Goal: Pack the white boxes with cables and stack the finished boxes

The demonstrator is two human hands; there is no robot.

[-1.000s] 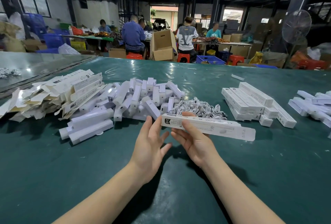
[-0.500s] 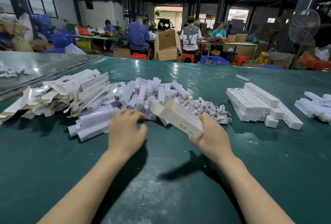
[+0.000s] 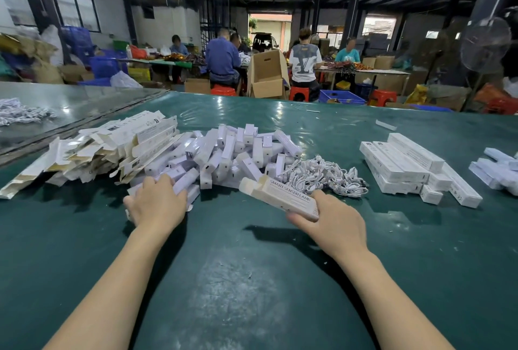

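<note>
Right hand: on my feed the right hand (image 3: 330, 220) was grasping a white box (image 3: 283, 195), thumb against its near side and a fingertip showing over the far side
Box: printed SMART SENSOR LAMP, it ran from that palm up and to the left, lifted off the table, with the flap at its far end open
Left hand: the left hand (image 3: 157, 204) lay palm down on the near edge of the lamp pile, fingers bent over a wrapped piece; I could not tell whether it had closed on one
Lamps: a heap of plastic-wrapped white lamps (image 3: 232, 153) spread beyond the left hand's fingertips and across to the open end of the held box
Cables: a tangle of white cables (image 3: 322, 176) lay just beyond the right hand, close behind the box
Finished boxes: a stack of closed white boxes (image 3: 403, 164) sat well to the right of the right hand, laid in layers
Blanks: unfolded box blanks (image 3: 112, 145) were fanned out to the left of and beyond the left hand
Table: a green table (image 3: 252, 279) lay under both forearms
Far right: more white pieces (image 3: 493, 167) lay past the stack, too cut off for me to name
Background: seated workers (image 3: 222, 58) and an open cardboard carton (image 3: 267, 75) were far beyond both hands
</note>
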